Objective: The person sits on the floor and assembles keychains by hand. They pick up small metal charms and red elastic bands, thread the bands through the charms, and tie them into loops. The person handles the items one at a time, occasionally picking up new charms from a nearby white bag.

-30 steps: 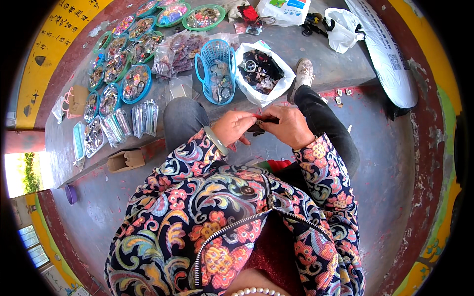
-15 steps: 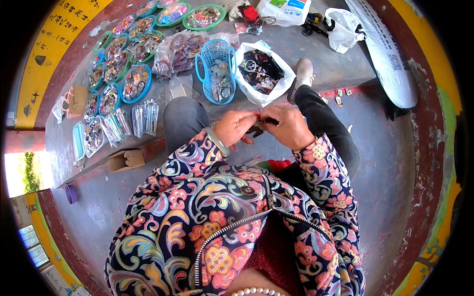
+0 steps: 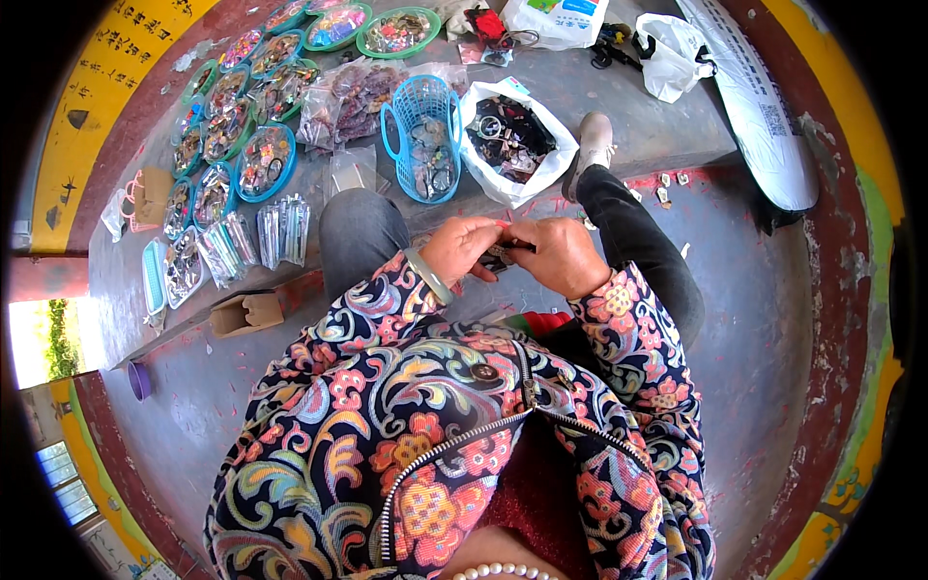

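Observation:
My left hand [image 3: 460, 249] and my right hand [image 3: 568, 257] meet in front of my knees, fingertips nearly touching. Between them is a small dark piece [image 3: 495, 257] with some lighter bits, too covered by fingers to name. The left thumb and fingers pinch its left side, while the right fingers are bent over its right. Just beyond the hands stands a white plastic bag [image 3: 528, 186], full of black items and small cards. Beside it is a tall blue lattice basket [image 3: 422, 94] holding small items in clear wrapping.
Several round trays of small goods, among them a blue tray [image 3: 259, 198], cover the raised ledge at left. Clear packets [image 3: 283, 230] lie near the ledge's edge. Below sits a cardboard box [image 3: 246, 316]. Small pale cards [image 3: 663, 196] are scattered on the floor at right.
My right hand has turned and shifted slightly down, its fingers more curled over the dark piece. My left hand has barely moved.

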Tool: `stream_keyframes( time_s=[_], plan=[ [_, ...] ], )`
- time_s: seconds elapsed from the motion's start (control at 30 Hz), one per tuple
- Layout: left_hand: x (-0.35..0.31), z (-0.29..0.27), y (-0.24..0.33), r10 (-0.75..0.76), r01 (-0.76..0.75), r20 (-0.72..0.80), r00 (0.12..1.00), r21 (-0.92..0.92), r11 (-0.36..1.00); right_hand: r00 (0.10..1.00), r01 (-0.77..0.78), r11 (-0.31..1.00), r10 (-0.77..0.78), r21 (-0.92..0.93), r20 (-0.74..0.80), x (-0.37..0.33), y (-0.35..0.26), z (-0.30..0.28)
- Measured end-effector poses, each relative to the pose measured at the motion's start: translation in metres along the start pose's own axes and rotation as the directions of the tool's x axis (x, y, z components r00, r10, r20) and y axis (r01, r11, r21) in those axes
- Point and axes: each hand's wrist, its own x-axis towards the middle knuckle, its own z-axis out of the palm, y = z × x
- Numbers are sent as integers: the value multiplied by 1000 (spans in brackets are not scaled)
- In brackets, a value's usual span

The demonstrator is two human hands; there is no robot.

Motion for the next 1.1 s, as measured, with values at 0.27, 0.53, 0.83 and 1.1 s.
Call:
stream_keyframes(
  time_s=[0.27, 0.53, 0.83, 1.1],
  plan=[
    [-2, 4, 16, -131, 131, 6, 991, 15, 991, 994, -114, 978, 111, 174, 26, -1, 6, 7],
    [-4, 1, 18, -87, 84, 15, 996, 107, 991, 987, -19, 992, 37, 122, -153, 6, 4, 9],
    [4, 1, 3, 409, -378, 67, 910, 542, 751, 921, -390, 694, 309, 605, 239, 6, 22, 16],
    [0, 13, 15, 303, -256, -62, 951, 395, 882, 884, -441, 461, 371, 770, 284, 7, 7, 14]
  ],
)
